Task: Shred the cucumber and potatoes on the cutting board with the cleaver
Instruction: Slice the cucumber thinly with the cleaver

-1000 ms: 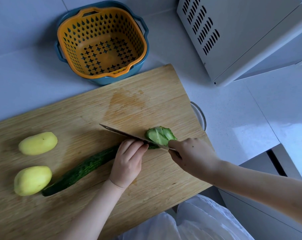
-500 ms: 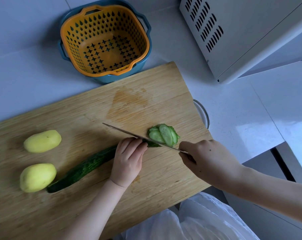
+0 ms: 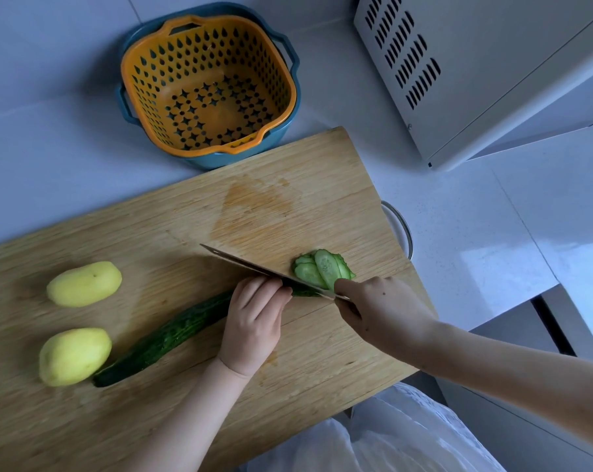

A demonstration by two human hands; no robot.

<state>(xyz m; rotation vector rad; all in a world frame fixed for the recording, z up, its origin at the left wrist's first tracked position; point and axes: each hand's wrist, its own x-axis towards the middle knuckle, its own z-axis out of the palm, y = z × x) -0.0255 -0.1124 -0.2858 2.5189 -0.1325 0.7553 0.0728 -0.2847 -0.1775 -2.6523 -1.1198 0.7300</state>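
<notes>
Bare cutting board (image 3: 288, 212) lies open beyond the cleaver (image 3: 240, 262); the colander (image 3: 199, 152) blocks its far edge.

I get a single wide-angle view from the head, tilted steeply down and close over the cutting board (image 3: 288, 206), the surface (image 3: 49, 148) filling the far edge.

The right hand (image 3: 387, 315) hides the handle of the steel cleaver (image 3: 271, 272); the left hand (image 3: 254, 321) covers part of the dark green cucumber (image 3: 172, 335). The wooden cutting board (image 3: 288, 206), cropped at the left, hides most of a round metal rim (image 3: 404, 223).
</notes>
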